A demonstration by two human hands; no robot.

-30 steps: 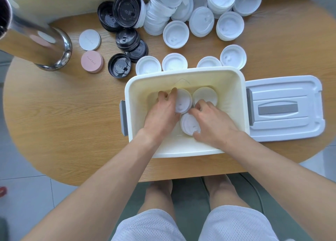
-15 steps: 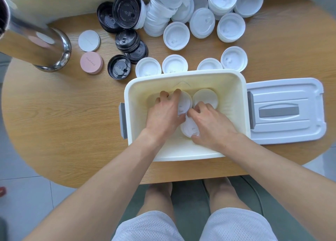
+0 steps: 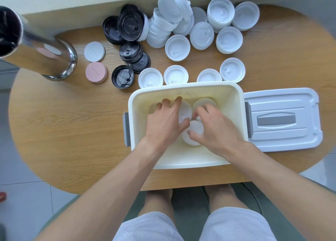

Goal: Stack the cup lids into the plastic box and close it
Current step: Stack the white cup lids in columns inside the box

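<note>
Both hands are down inside the cream plastic box [image 3: 185, 157], which sits open on the wooden table [image 3: 72, 131] at its near edge. The left hand [image 3: 163, 124] has its fingers curled over a white cup lid [image 3: 185, 111] on the box floor, holding it by the rim. The right hand [image 3: 214, 130] pinches a second white lid [image 3: 195, 130] just nearer the person, and behind its knuckles a third lid [image 3: 203, 101] lies partly hidden. The box's own lid [image 3: 283, 119], white with a grey handle, lies flat just beside the box on its right. Beyond the box's far wall stand four single white lids [image 3: 176, 75] in a row, then a loose heap of white lids [image 3: 181, 22] and a cluster of black lids [image 3: 130, 28]. Further left are a pink disc [image 3: 96, 74], a white disc [image 3: 94, 51] and a steel cylinder [image 3: 36, 48].
</note>
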